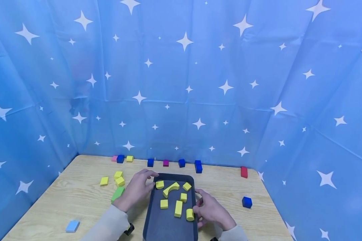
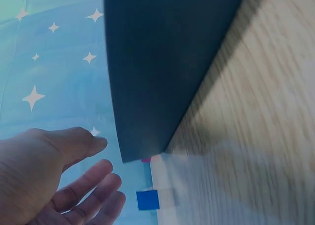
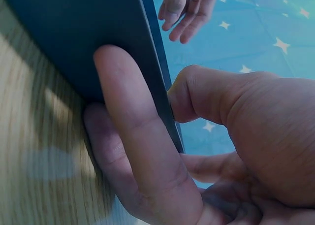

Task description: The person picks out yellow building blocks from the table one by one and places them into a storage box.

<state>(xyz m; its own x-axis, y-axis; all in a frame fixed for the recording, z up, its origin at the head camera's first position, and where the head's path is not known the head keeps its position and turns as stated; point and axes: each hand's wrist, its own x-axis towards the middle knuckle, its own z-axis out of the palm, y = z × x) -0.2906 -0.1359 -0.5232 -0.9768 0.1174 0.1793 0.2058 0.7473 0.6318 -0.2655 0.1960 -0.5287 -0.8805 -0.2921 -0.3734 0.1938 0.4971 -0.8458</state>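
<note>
A dark grey tray [image 1: 170, 231] lies lengthwise in front of me on the wooden table. Several yellow blocks sit in it: an arch [image 1: 170, 189], a cylinder [image 1: 190, 215], a long block [image 1: 178, 209] and small ones. My right hand [image 1: 212, 209] grips the tray's right side, thumb at the rim and fingers [image 3: 130, 102] against the outer wall. Beside the far left corner is my left hand [image 1: 137, 188], its fingers loosely bent. The left wrist view shows that thumb [image 2: 81, 142] apart from the tray wall [image 2: 152, 77], with nothing held.
Several yellow blocks [image 1: 119, 181] and a green block [image 1: 117, 194] lie left of the tray. A light blue block [image 1: 72, 226] is nearer me. Along the back edge stand blue blocks [image 1: 182, 163] and a magenta one [image 1: 166, 163]. Rightward are red [image 1: 244, 172] and blue [image 1: 247, 202] blocks.
</note>
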